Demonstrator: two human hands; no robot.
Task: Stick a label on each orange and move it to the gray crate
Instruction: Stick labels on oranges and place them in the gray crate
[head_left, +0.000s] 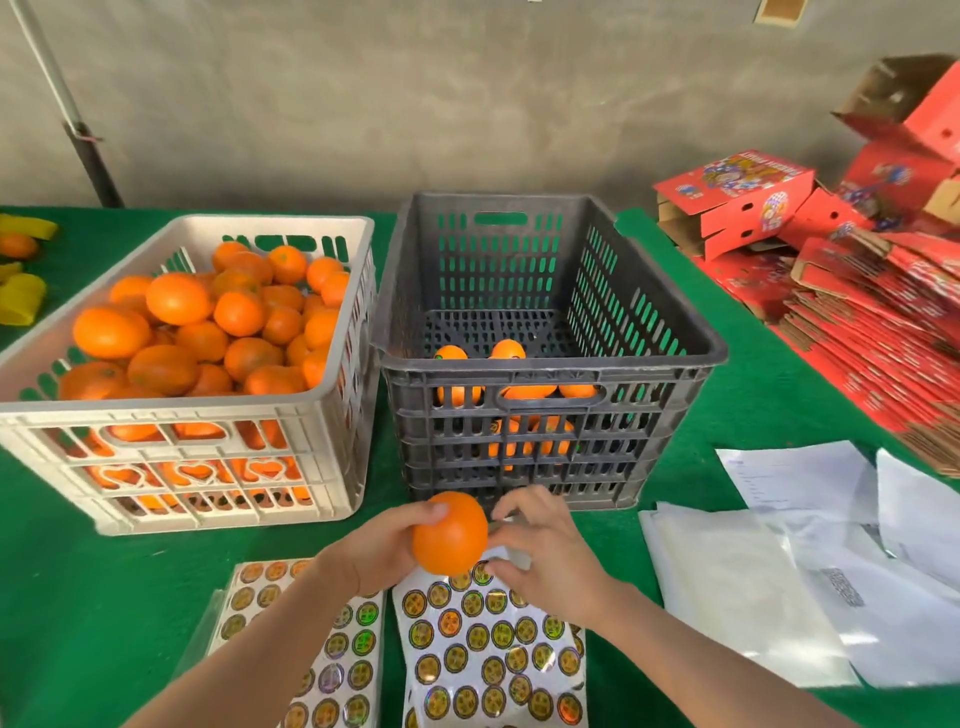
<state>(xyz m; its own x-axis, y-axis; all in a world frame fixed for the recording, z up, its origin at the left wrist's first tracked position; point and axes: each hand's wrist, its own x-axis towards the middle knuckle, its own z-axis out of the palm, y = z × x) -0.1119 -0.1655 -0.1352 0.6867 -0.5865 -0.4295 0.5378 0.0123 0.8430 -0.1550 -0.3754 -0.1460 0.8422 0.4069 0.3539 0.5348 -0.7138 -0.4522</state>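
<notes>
Two hands meet just above the label sheets (488, 649), close in front of the gray crate (545, 366). Grips one orange (451, 535) in the left hand (384, 545), fingers wrapped beneath and thumb on top. Holds it clear of the green counter (78, 597) with its right flank turned toward the right hand (545, 556), most likely so a label can go straight on. Has the right hand against that flank with fingers curled, forefinger and thumb bent toward each other. Cannot tell whether a label sits between them, as the spot is too small and blurred. Has the sheets lying flat directly below the fruit, near the body, presumably to make each peel a short reach. Stands the white crate (208, 405) of heaped oranges (176, 332) on the left, touching or just beside the gray one. That suits a left-hand pick and a short forward drop. Shows only a few oranges (506, 351) low at the front of the gray crate, so the job looks early. Leaves white papers (737, 587) to the right and red cartons (737, 202) well apart at the far right, out of the working path.
</notes>
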